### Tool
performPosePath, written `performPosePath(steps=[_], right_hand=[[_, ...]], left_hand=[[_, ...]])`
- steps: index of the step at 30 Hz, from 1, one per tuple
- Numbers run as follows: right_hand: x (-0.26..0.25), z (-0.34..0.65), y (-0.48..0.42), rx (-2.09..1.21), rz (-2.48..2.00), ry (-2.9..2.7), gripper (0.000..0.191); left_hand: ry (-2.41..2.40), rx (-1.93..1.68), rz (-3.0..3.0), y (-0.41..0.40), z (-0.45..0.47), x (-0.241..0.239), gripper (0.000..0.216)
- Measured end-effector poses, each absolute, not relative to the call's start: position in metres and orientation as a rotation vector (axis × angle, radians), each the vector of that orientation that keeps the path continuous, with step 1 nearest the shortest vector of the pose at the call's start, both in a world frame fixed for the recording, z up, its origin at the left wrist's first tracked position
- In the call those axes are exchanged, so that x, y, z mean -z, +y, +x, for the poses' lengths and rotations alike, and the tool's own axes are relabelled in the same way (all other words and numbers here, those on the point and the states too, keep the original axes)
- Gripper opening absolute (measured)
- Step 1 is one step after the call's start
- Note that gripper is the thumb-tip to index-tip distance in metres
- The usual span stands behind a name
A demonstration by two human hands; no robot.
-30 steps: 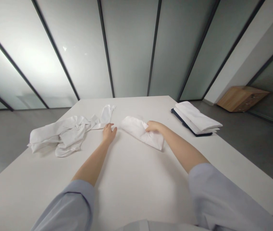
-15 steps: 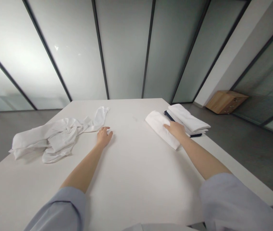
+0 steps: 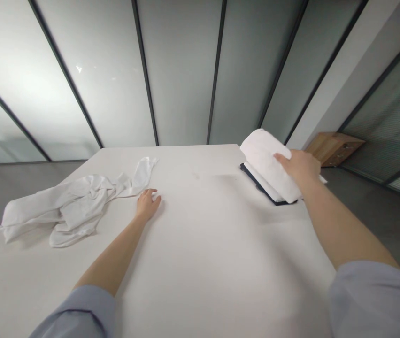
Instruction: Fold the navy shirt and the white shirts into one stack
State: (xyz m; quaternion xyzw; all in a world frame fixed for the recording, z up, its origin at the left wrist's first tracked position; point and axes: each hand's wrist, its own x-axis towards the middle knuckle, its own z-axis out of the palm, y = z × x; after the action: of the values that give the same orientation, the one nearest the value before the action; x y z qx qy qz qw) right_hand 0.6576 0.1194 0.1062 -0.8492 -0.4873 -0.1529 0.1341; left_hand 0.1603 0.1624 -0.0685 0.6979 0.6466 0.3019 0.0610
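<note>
A folded white towel is gripped by my right hand, thumb on its upper face and fingers hidden beneath. It hovers over, or rests against, a stack of folded white towels; any gap is hard to make out. Under that stack lies a flat dark tray or board, of which only the near edge shows. My left hand rests on the table with fingers apart and nothing in it. Just left of it, crumpled white cloth spreads in a loose heap, with a narrow end reaching past my fingers.
The white table has its far edge before frosted glass panels with dark frames. Beyond the right edge, a wooden cabinet stands on the grey floor.
My right hand has lifted the folded towel off the table and carried it right, over the stack. My left hand has stayed about where it was.
</note>
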Motion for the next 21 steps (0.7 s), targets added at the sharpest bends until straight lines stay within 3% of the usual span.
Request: performPosePath(steps=[4, 7, 10, 13, 21], right_hand=[[-0.111, 0.697, 0.144, 0.369, -2.452, -1.315, 0.060], [-0.082, 0.714, 0.159, 0.158, -2.634, -1.260, 0.067], [-0.049, 0.719, 0.163, 0.020, -2.711, -1.219, 0.062], [-0.035, 0.722, 0.157, 0.077, -2.604, -1.243, 0.053], [-0.052, 0.690, 0.133, 0.448, -2.300, -1.272, 0.051]], left_hand=[[1.959, -0.916, 2.117, 0.163, 0.160, 0.069, 0.031], [1.962, -0.910, 2.112, 0.162, 0.160, 0.069, 0.031], [1.970, -0.905, 2.101, 0.161, 0.161, 0.068, 0.031], [1.967, -0.899, 2.103, 0.160, 0.161, 0.068, 0.032], [1.973, -0.847, 2.117, 0.159, 0.163, 0.065, 0.033]])
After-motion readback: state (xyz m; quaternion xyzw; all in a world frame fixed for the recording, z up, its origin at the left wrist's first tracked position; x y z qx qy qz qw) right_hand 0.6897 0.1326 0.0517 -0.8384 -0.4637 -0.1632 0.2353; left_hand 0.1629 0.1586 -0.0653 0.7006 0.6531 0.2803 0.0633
